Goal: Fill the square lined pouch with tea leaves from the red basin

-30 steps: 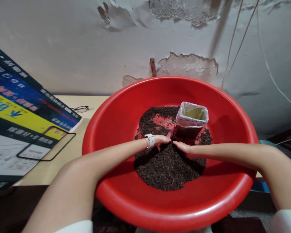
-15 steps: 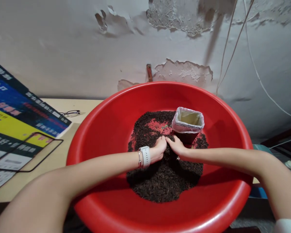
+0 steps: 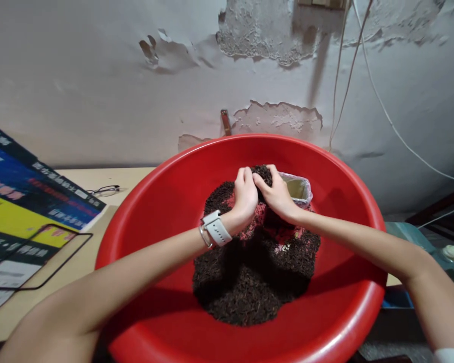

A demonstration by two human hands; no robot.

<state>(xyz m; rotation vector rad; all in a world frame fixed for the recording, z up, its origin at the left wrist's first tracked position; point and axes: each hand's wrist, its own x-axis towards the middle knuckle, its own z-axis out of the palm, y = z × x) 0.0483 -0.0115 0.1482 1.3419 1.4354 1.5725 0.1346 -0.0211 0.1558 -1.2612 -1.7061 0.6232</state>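
One pale tabletop carries a wide red tub. Across the tub's floor spreads a loose pile of dark bits, broadest at the near side. On the far right of that floor stands a container with a clear liner folded over its rim; the long axis of its mouth runs roughly left to right, its left end hidden behind the right grip. The left grip sits on the side away from it, so the right one is nearer. Both are together, cupped around a dark handful, with the mouth just to their right. Whether the right one touches the liner, I cannot tell.
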